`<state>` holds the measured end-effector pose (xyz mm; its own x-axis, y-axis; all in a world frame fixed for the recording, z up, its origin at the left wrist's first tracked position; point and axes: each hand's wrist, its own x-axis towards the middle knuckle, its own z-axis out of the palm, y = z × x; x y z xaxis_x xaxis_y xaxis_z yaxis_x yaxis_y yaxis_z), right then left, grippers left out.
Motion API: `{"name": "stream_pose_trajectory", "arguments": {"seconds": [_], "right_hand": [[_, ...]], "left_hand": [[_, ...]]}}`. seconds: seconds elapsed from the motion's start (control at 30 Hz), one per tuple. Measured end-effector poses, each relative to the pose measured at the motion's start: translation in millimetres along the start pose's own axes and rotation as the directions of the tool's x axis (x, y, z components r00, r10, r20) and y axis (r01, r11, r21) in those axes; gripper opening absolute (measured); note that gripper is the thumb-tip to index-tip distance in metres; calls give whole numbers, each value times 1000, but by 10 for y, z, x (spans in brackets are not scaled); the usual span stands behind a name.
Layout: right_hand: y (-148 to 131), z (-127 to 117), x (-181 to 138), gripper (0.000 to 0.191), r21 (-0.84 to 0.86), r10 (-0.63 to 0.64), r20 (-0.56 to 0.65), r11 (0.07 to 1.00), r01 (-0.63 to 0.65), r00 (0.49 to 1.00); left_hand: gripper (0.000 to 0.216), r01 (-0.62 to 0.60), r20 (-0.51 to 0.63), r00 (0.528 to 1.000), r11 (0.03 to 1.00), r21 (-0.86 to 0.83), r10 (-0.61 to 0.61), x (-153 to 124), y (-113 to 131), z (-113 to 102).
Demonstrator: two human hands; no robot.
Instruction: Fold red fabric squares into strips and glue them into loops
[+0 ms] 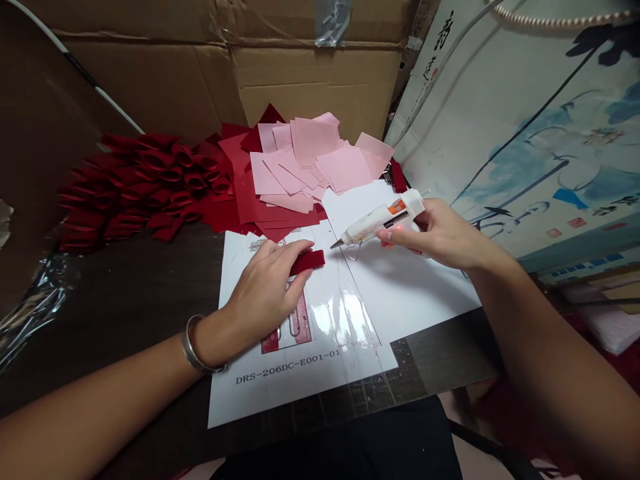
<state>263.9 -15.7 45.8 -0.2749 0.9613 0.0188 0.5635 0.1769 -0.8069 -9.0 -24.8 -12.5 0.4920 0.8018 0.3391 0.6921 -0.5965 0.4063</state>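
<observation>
My left hand point(270, 277) is closed on a small folded strip of dark red fabric point(314, 261), thumb below it and fingers above. It lies low over a printed sheet point(250, 407) that bears a picture and the text DRS-206DC-E001-01. A white hot glue gun point(377, 220) with an orange part is gripped in my right hand point(435, 230). Its metal nozzle points left, a short gap from the strip's right end. Thin glue strings and shiny glue patches mark the sheet under it.
Many folded red fabric pieces point(145, 180) are heaped at the left. Flat red squares point(250, 193) and pink squares point(345, 167) lie at the back. A cardboard wall point(310, 80) stands behind, and a painted white panel point(525, 133) rises at right.
</observation>
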Motion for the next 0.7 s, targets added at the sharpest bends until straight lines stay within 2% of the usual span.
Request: {"name": "stream_pose_trajectory", "arguments": {"seconds": [0.1,0.17,0.4,0.5,0.7], "right_hand": [[7,68,16,22,-3,-68,22,998,68,997],[6,111,20,23,-28,-69,22,997,70,997],[-35,205,-15,21,-234,-80,9,969,79,997],[-59,216,-34,23,-310,-95,0,947,90,995],[-101,197,-63,29,-415,-145,93,894,171,985]], "left_hand": [[34,4,8,1000,1000,-3,-4,2,3,-4],[33,3,8,1000,1000,-8,-3,6,11,-8],[24,71,51,996,996,-47,-69,11,41,-18],[17,38,41,999,998,-54,-36,10,30,-8],[13,-18,55,998,1000,-13,19,3,-1,13]]}}
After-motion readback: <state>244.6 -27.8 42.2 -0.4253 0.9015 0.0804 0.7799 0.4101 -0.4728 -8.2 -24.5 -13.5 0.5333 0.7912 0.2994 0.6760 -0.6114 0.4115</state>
